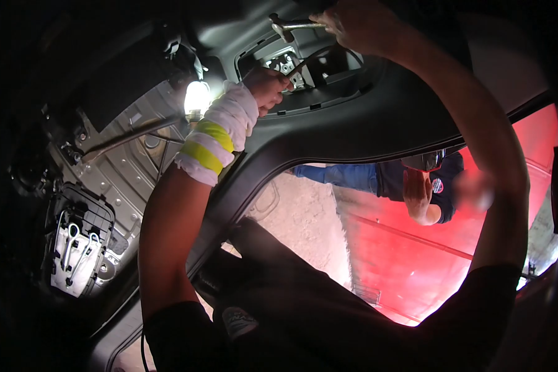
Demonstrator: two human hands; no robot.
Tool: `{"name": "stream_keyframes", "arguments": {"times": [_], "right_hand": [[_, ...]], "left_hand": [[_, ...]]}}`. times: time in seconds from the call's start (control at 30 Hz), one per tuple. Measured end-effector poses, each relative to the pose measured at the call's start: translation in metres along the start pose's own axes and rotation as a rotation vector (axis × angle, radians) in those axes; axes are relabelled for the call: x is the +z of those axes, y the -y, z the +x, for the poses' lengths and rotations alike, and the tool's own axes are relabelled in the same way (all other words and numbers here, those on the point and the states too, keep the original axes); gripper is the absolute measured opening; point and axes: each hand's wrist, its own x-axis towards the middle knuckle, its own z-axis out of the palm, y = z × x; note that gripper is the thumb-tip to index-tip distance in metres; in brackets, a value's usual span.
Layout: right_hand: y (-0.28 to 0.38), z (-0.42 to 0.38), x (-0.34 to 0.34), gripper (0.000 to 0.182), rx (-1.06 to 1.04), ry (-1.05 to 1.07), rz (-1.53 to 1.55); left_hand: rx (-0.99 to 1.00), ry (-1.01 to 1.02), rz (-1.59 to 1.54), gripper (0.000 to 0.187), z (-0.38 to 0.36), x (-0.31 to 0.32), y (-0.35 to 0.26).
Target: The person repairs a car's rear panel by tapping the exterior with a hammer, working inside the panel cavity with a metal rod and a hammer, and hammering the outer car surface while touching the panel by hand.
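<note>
My right hand (pixel 359 28) is closed round the handle of a small hammer (pixel 285 28), whose head points left above an opening in the dark trim. At the left edge of that opening (pixel 291 68), my left hand (pixel 268 90) grips a thin dark rod (pixel 316 56) that curves up to the right across it. Metal parts show inside the opening. A white and yellow wrap (pixel 214 139) covers my left wrist and forearm. Close beside this wrap, on the left, a lamp (pixel 197 99) shines brightly.
Bare metal panelling (pixel 133 167) with a diagonal bar lies at the left. Below it, a tray (pixel 80 242) holds metal hook-like tools. Dark trim (pixel 273 139) edges the vehicle opening. Outside, another person (pixel 415 186) is beside a red surface (pixel 390 248).
</note>
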Motion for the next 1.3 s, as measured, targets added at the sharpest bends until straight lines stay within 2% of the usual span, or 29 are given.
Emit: {"name": "stream_keyframes", "arguments": {"times": [0.07, 0.47, 0.63, 0.77, 0.83, 0.9, 0.93, 0.97, 1.0, 1.07, 1.17, 1.2, 1.27, 1.3], "right_hand": [[0.001, 0.001, 0.002, 0.034, 0.051, 0.06, 0.007], [0.003, 0.001, 0.014, 0.029, 0.03, 0.11, -0.033], [-0.004, -0.001, 0.022, 0.026, 0.0, 0.046, 0.005], [-0.002, 0.0, 0.02, 0.029, -0.005, 0.125, -0.085], [0.014, -0.023, 0.014, 0.031, -0.018, -0.095, -0.056], [0.008, -0.021, 0.024, 0.033, -0.07, -0.223, -0.068], [-0.016, -0.007, 0.052, 0.034, -0.113, -0.24, -0.093], [-0.018, -0.001, 0.052, 0.035, -0.155, -0.255, -0.117], [-0.024, 0.001, 0.051, 0.035, -0.104, -0.202, -0.092], [-0.01, 0.002, -0.005, 0.038, 0.0, -0.095, -0.038], [-0.005, 0.003, -0.02, 0.047, -0.04, -0.599, -0.075], [0.005, -0.002, -0.033, 0.054, 0.164, -0.373, -0.054], [-0.002, -0.005, 0.01, 0.044, 0.072, -0.235, 0.04], [-0.004, -0.01, 0.038, 0.04, 0.022, -0.169, 0.088]], "left_hand": [[0.001, 0.011, -0.007, 0.022, 0.001, 0.0, 0.001], [0.009, 0.002, 0.009, 0.021, 0.002, -0.001, 0.001], [0.001, 0.008, 0.015, 0.021, 0.002, -0.002, -0.002], [-0.001, -0.02, 0.048, 0.021, 0.003, -0.001, -0.006], [-0.002, -0.007, 0.043, 0.021, 0.003, 0.0, -0.007], [0.009, 0.031, -0.002, 0.021, 0.007, -0.005, -0.005], [0.018, 0.065, -0.041, 0.021, 0.018, -0.012, 0.002], [0.027, 0.1, -0.081, 0.022, 0.02, -0.015, 0.003], [0.032, 0.089, -0.073, 0.022, 0.023, -0.015, 0.006], [0.04, 0.068, -0.054, 0.022, 0.023, -0.013, 0.005], [0.083, 0.03, -0.013, 0.021, 0.014, -0.007, 0.003], [0.062, 0.046, -0.034, 0.021, 0.016, -0.008, 0.004], [0.024, 0.08, -0.074, 0.022, 0.022, -0.011, 0.003], [0.009, 0.029, -0.056, 0.022, 0.016, -0.006, 0.001]]}}
